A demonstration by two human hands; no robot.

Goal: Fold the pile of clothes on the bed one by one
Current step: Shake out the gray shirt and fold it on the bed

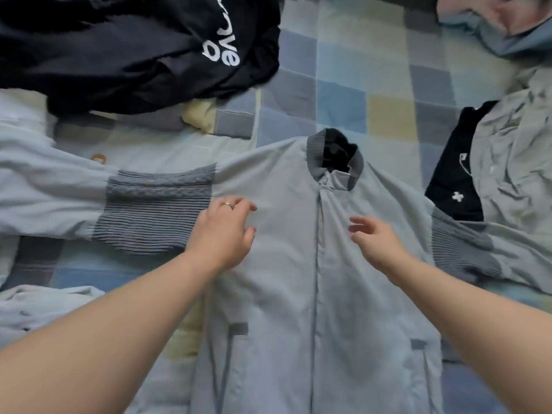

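A light blue jacket (286, 264) with grey knit collar and sleeve panels lies spread front-up across the bed, sleeves stretched out to both sides. My left hand (224, 231), a ring on one finger, rests with relaxed fingers on the jacket's chest left of the front placket. My right hand (376, 240) hovers just right of the placket with fingers loosely extended. Neither hand holds cloth.
A black garment with white lettering (134, 52) lies crumpled at the back left. A grey shirt (513, 150) over a black item (457, 180) sits at the right. Another blue-grey garment (501, 28) is at the back right. The checked bedcover (358, 85) shows behind.
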